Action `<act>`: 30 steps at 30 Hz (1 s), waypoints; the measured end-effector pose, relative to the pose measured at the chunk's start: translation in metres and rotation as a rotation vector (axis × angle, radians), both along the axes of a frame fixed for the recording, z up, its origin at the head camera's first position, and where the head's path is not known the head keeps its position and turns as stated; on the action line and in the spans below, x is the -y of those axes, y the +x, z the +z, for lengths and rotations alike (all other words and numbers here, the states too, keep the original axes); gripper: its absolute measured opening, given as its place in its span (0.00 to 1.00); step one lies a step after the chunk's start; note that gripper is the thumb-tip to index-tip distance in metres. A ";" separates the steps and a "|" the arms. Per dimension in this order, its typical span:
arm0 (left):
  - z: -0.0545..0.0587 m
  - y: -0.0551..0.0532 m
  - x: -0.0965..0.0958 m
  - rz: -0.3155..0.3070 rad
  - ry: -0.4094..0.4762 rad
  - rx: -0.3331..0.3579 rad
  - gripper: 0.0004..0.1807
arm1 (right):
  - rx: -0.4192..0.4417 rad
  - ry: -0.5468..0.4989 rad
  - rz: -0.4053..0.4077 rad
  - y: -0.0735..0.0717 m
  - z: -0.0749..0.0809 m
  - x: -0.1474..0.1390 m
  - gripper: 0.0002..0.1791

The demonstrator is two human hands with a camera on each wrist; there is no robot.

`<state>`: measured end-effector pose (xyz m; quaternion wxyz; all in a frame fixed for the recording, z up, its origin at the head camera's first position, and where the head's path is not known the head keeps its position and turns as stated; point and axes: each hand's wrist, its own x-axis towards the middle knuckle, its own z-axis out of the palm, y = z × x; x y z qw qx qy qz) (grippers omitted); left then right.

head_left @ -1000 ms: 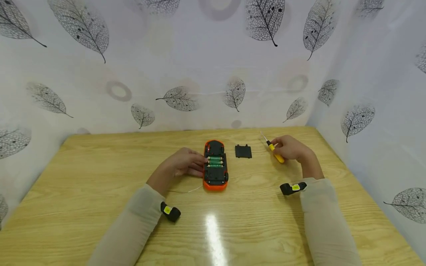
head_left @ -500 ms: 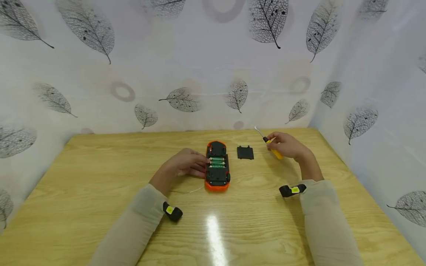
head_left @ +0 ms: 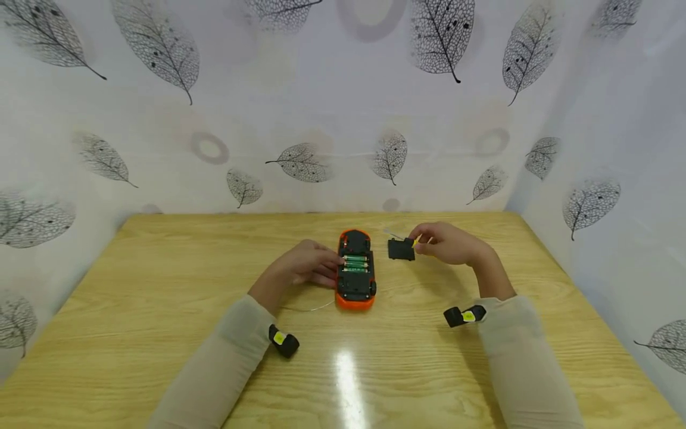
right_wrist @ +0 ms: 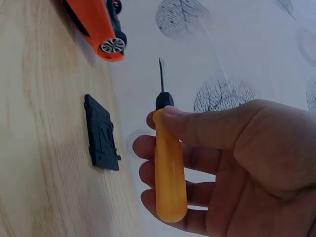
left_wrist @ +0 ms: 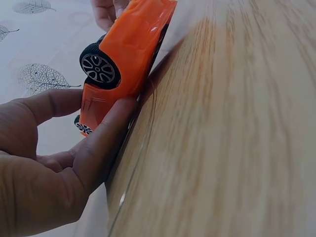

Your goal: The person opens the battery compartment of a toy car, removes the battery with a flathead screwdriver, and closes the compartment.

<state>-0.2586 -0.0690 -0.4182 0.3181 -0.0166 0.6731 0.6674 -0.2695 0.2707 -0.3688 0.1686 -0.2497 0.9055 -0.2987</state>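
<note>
An orange toy car lies upside down on the table, its black underside up. Several green batteries sit in its uncovered battery bay. My left hand grips the car's left side between thumb and fingers; the left wrist view shows the orange body and wheels beside them. In my right hand is a screwdriver with a yellow handle, thumb and fingers around it, its shaft pointing away from the hand. Below it on the table lies a black battery cover, flat and apart from the car.
A thin wire runs from the car leftward over the wooden table. A pale leaf-patterned curtain stands behind the table and along its sides. Black wrist cameras are strapped over both sleeves.
My right hand has moved left with the screwdriver, from right of the battery cover to above its right edge. The left hand keeps its grip on the car. The head view has shifted slightly.
</note>
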 end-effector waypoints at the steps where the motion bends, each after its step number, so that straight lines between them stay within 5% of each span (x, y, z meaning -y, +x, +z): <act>1: 0.000 0.000 0.000 0.001 0.000 0.004 0.18 | -0.010 0.016 0.024 0.000 0.000 0.004 0.17; 10: -0.001 -0.001 0.001 -0.007 -0.003 0.009 0.19 | -0.081 0.145 0.173 0.002 0.005 0.028 0.15; 30: -0.001 0.000 0.001 0.009 0.000 0.006 0.15 | -0.041 0.319 0.280 0.004 0.023 0.045 0.20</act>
